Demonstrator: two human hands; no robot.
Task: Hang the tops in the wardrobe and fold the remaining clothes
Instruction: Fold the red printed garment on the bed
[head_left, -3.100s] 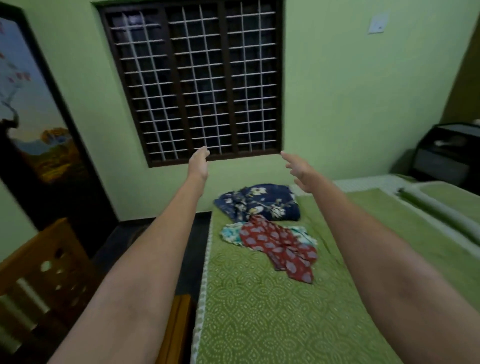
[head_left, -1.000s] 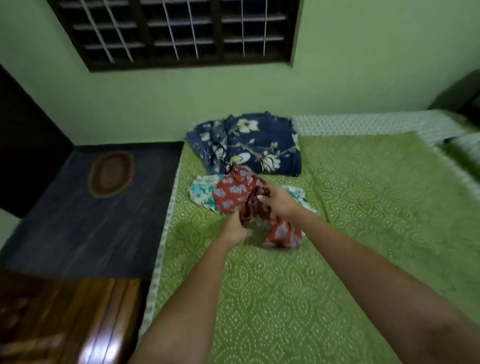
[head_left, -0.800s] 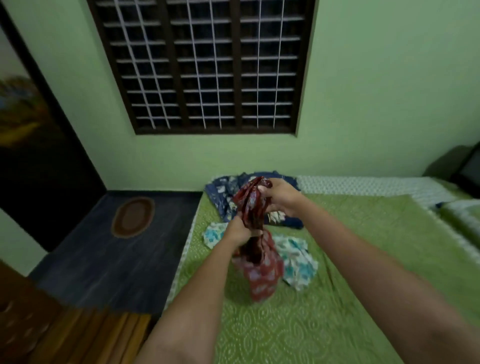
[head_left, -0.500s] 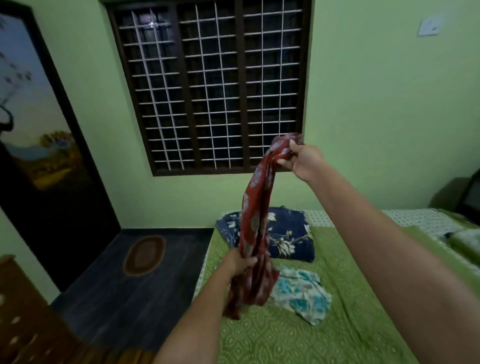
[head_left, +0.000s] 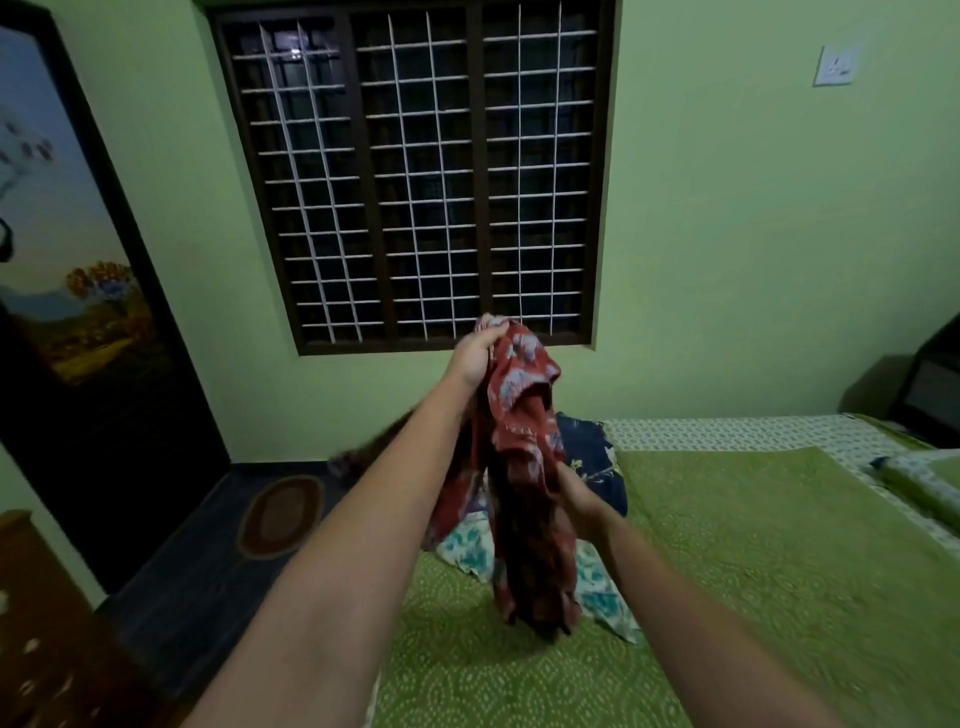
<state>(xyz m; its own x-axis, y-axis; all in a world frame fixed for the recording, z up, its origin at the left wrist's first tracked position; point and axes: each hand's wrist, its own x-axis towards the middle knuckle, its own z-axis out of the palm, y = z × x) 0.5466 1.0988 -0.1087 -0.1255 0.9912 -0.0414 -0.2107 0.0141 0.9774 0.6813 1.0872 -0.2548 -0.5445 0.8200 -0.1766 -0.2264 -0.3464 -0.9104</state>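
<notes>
- Two hands up, both on one garment; entries run left to right.
- Far left: dark-framed panel with a painted landscape (head_left: 78, 291) against the green wall. Brown wooden furniture (head_left: 47, 639) in the lower left corner, blurred.
- Floor: dark, with an oval brown mat (head_left: 280, 514) beside the bed.
- Window (head_left: 415, 171): dark frame, white grille, centre of the wall.
- Left hand (head_left: 475, 356): raised in front of the lower window frame, fingers curled round the top edge of the red patterned garment (head_left: 524, 467).
- Red patterned garment: hangs bunched from the left hand, lower end just above the bed (head_left: 753, 571). Whether it touches the cover cannot be told.
- Right hand (head_left: 582, 501): lower, at the garment's right side about mid-length. Fingers hidden in the cloth; grip looks closed on the fabric.
- White and teal garment (head_left: 467, 551): lies crumpled on the green bedcover, directly behind and below the hanging red one.
- Navy floral garment (head_left: 592, 467): lies on the bed nearer the wall, partly hidden by the red one.
- Right: wall switch plate (head_left: 836, 65) high up; dark cabinet (head_left: 930, 384) at the frame edge.
</notes>
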